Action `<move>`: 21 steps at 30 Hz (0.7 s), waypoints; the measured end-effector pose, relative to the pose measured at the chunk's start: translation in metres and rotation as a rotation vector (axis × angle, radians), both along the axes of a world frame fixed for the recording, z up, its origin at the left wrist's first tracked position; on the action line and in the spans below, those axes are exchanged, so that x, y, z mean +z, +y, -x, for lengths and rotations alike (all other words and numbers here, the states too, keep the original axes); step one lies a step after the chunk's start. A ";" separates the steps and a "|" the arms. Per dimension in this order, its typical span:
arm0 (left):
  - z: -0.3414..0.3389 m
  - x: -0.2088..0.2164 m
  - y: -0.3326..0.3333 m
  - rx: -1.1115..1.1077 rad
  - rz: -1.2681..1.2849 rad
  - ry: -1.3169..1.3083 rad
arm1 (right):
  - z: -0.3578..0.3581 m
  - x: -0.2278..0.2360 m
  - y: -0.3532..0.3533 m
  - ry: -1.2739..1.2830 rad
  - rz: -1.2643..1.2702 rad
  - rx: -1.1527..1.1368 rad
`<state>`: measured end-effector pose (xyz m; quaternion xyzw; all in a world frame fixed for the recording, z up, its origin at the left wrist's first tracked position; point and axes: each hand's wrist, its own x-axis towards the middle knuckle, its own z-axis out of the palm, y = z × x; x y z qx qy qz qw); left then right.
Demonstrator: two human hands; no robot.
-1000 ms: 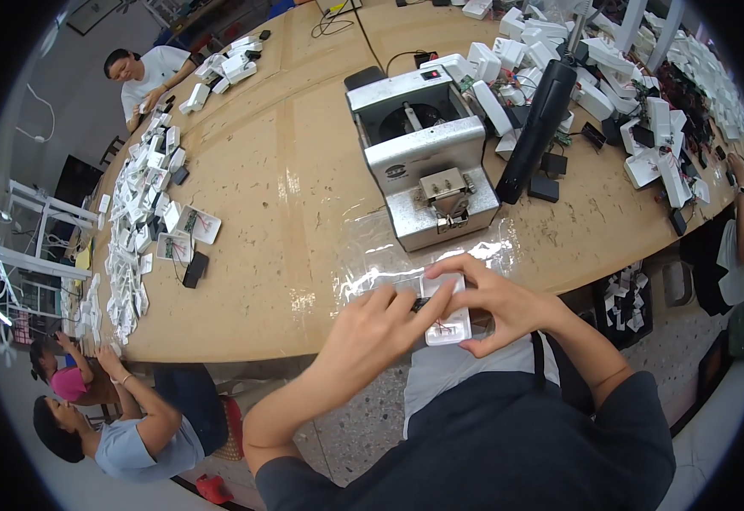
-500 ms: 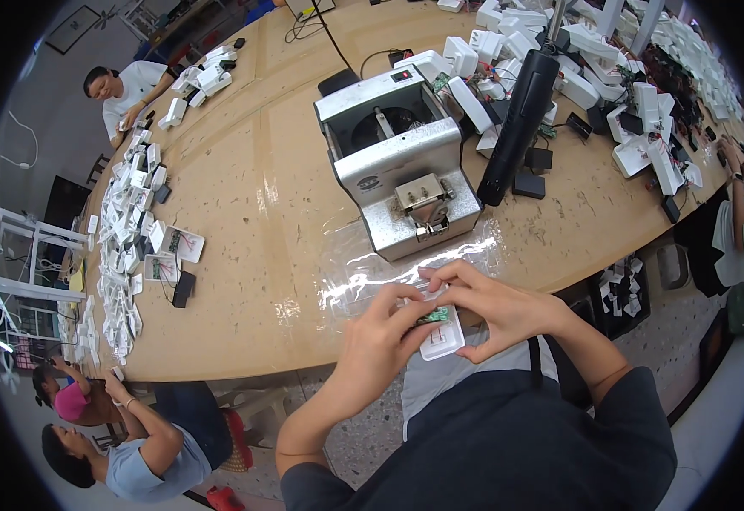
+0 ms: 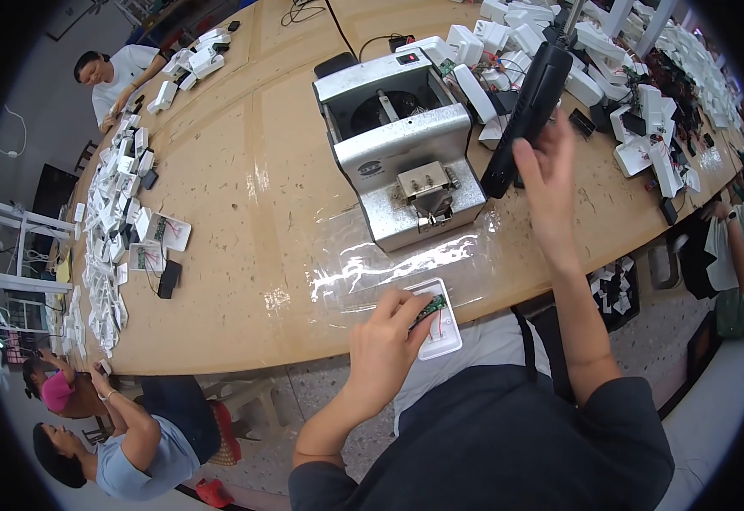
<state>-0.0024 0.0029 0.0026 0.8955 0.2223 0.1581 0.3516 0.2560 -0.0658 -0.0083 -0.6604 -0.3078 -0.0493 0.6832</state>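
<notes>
Near the table's front edge, my left hand point(image 3: 382, 341) is closed with thumb and fingers on a small green circuit board point(image 3: 428, 310). The board sits in a shallow white plastic casing point(image 3: 444, 339), with thin red wires beside it. My right hand point(image 3: 549, 175) is raised at a black powered screwdriver point(image 3: 528, 115) that hangs tilted over the table. Its thumb overlaps the tool's lower right side and the fingers are apart, not wrapped round it. Whether the thumb touches the tool I cannot tell.
A metal machine point(image 3: 414, 162) stands just beyond the casing, on clear plastic sheeting point(image 3: 338, 277). White casings with wires and boards point(image 3: 644, 128) are heaped at the far right. Another row of casings point(image 3: 108, 264) runs along the left edge. Several people sit around the table.
My right hand has let go of the casing and moved up and right to the screwdriver. My left hand stays on the circuit board at the casing.
</notes>
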 end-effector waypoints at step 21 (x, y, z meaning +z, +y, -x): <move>0.003 -0.005 0.006 -0.056 0.079 -0.046 | 0.055 0.079 0.064 0.062 -0.197 0.567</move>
